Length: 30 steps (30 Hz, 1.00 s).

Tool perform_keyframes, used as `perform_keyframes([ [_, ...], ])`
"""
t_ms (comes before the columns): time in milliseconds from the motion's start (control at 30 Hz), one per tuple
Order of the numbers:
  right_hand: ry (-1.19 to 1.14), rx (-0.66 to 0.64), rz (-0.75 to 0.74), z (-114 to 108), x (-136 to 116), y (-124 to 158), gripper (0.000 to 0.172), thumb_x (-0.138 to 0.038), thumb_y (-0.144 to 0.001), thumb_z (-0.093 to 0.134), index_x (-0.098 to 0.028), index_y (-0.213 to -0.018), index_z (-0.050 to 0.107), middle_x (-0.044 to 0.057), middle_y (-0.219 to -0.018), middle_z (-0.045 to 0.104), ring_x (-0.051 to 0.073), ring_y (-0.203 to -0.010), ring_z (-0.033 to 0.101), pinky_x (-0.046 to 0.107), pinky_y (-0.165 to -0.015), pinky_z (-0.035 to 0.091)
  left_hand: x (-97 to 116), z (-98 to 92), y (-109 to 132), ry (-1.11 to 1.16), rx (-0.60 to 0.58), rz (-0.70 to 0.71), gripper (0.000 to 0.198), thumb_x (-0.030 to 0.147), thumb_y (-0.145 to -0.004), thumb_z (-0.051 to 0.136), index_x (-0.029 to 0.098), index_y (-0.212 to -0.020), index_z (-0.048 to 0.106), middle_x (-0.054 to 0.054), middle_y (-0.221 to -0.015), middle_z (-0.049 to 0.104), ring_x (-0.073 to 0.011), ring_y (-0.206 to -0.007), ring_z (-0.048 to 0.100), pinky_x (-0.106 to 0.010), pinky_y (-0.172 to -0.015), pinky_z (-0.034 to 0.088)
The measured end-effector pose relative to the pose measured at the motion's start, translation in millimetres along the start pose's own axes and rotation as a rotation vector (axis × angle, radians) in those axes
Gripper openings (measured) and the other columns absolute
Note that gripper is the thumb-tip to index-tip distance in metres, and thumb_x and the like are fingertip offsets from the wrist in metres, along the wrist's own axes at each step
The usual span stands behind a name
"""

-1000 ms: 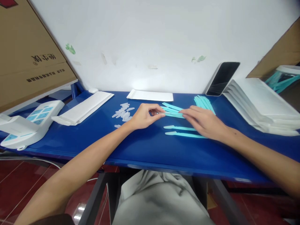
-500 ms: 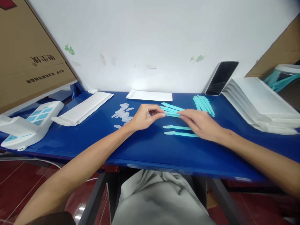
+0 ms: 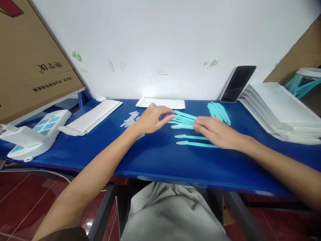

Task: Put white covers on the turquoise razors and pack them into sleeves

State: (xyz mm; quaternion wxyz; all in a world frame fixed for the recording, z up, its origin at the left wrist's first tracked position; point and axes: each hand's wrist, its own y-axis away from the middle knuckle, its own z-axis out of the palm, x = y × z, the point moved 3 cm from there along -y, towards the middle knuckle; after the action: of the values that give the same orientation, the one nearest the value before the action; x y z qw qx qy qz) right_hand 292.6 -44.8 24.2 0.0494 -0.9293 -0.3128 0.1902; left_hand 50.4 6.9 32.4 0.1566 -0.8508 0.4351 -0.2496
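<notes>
My right hand [image 3: 213, 130] is closed on a turquoise eyebrow razor [image 3: 182, 126], whose pale blade end points left. Left of it, my left hand [image 3: 155, 119] has thumb and forefinger apart with nothing seen between them, by the ends of a loose pile of razors [image 3: 185, 116]. Two more razors lie side by side on the blue table nearer me, an upper razor [image 3: 189, 136] and a lower razor [image 3: 195, 144]; my right hand covers part of their handles. Small translucent blade caps [image 3: 129, 119] are scattered beyond my left hand, which partly hides them.
Another turquoise bundle [image 3: 218, 112] lies near a propped phone [image 3: 238, 83]. White padded envelopes [image 3: 283, 110] are stacked at right. One white envelope [image 3: 91, 117] lies at left, another envelope [image 3: 160, 102] against the wall. A power strip [image 3: 41, 134] and a cardboard box [image 3: 32, 63] stand far left.
My left hand has let go of the razor's tip and moved slightly left, its fingers spreading. My right hand still grips the razor, lowered a little towards the two lying razors.
</notes>
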Motion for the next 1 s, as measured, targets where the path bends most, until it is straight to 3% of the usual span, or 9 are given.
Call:
perform_keyframes([
  [67, 0.014, -0.028, -0.008, -0.1, 1.2, 2.1, 0.044, -0.042, -0.105, 0.032, -0.022, -0.071, 0.051, 0.005, -0.076, 0.06, 0.021, -0.07, 0.056, 0.035, -0.067, 0.039, -18.0, -15.8, 3.9, -0.127, 0.041, -0.083, 0.041, 0.045, -0.102, 0.045, 0.017, -0.099, 0.074, -0.003, -0.08, 0.072, -0.0151, -0.068, 0.059, -0.034, -0.085, 0.04],
  [167, -0.01, -0.094, 0.0, 1.8, 2.0, 6.0, 0.04, -0.04, -0.103, 0.036, -0.021, -0.076, 0.058, 0.006, -0.082, 0.065, 0.022, -0.075, 0.059, 0.035, -0.07, 0.041, -50.4, -34.9, 17.2, -0.242, 0.08, -0.278, 0.04, 0.043, -0.098, 0.047, 0.014, -0.094, 0.075, 0.0, -0.058, 0.06, -0.0131, -0.054, 0.049, -0.03, -0.072, 0.038],
  [267, -0.025, -0.127, 0.011, 3.2, 0.2, 7.5, 0.034, -0.037, -0.101, 0.04, -0.021, -0.081, 0.063, 0.006, -0.087, 0.069, 0.022, -0.078, 0.062, 0.034, -0.069, 0.042, -73.4, -43.9, 29.3, -0.287, 0.036, -0.451, 0.036, 0.042, -0.091, 0.051, 0.015, -0.085, 0.074, -0.001, -0.058, 0.06, -0.0153, -0.055, 0.051, -0.029, -0.065, 0.035],
  [333, -0.003, -0.135, 0.011, 4.0, -0.1, 7.4, 0.031, -0.036, -0.099, 0.043, -0.022, -0.083, 0.065, 0.006, -0.088, 0.071, 0.023, -0.077, 0.063, 0.034, -0.067, 0.043, -78.1, -46.4, 32.6, -0.284, -0.005, -0.494, 0.035, 0.042, -0.089, 0.052, 0.015, -0.085, 0.074, -0.002, -0.059, 0.062, -0.0165, -0.056, 0.053, -0.029, -0.063, 0.035],
  [567, 0.136, 0.021, -0.004, 4.5, 13.5, 5.0, 0.039, -0.037, -0.101, 0.041, -0.018, -0.109, 0.074, 0.012, -0.102, 0.07, 0.027, -0.087, 0.067, 0.039, -0.074, 0.052, -64.2, -54.8, 30.8, -0.219, -0.189, -0.477, 0.038, 0.047, -0.087, 0.056, 0.017, -0.07, 0.072, 0.0, -0.054, 0.059, -0.0128, -0.049, 0.048, -0.028, -0.055, 0.033],
  [733, 0.093, 0.042, -0.136, 9.9, 14.8, 4.1, 0.038, -0.031, -0.101, 0.043, -0.019, -0.122, 0.072, 0.012, -0.122, 0.073, 0.031, -0.115, 0.065, 0.047, -0.096, 0.053, -66.3, -54.1, 35.8, 0.013, -0.379, -0.444, 0.032, 0.052, -0.077, 0.07, 0.021, -0.083, 0.08, 0.003, -0.053, 0.051, -0.0107, -0.047, 0.041, -0.026, -0.05, 0.031],
  [800, 0.083, 0.017, -0.144, 12.2, 14.3, 4.4, 0.038, -0.03, -0.101, 0.043, -0.018, -0.124, 0.072, 0.012, -0.129, 0.072, 0.031, -0.119, 0.065, 0.048, -0.098, 0.053, -69.4, -51.0, 38.2, 0.087, -0.446, -0.412, 0.032, 0.053, -0.075, 0.074, 0.023, -0.086, 0.081, 0.003, -0.053, 0.048, -0.011, -0.048, 0.04, -0.026, -0.049, 0.03],
  [900, 0.099, 0.0, -0.142, 11.6, 11.9, 4.2, 0.037, -0.029, -0.1, 0.044, -0.018, -0.117, 0.075, 0.012, -0.125, 0.074, 0.032, -0.115, 0.067, 0.049, -0.093, 0.056, -73.9, -47.4, 40.1, 0.11, -0.475, -0.394, 0.03, 0.051, -0.074, 0.076, 0.023, -0.085, 0.081, 0.003, -0.055, 0.047, -0.0119, -0.05, 0.044, -0.026, -0.05, 0.032],
  [1000, 0.122, 0.013, -0.15, 8.0, 9.3, 2.9, 0.036, -0.028, -0.1, 0.044, -0.018, -0.109, 0.077, 0.012, -0.108, 0.078, 0.031, -0.099, 0.07, 0.048, -0.086, 0.057, -75.0, -44.3, 39.2, 0.092, -0.447, -0.392, 0.028, 0.048, -0.075, 0.075, 0.022, -0.081, 0.08, 0.003, -0.054, 0.044, -0.0114, -0.049, 0.044, -0.025, -0.049, 0.031],
])
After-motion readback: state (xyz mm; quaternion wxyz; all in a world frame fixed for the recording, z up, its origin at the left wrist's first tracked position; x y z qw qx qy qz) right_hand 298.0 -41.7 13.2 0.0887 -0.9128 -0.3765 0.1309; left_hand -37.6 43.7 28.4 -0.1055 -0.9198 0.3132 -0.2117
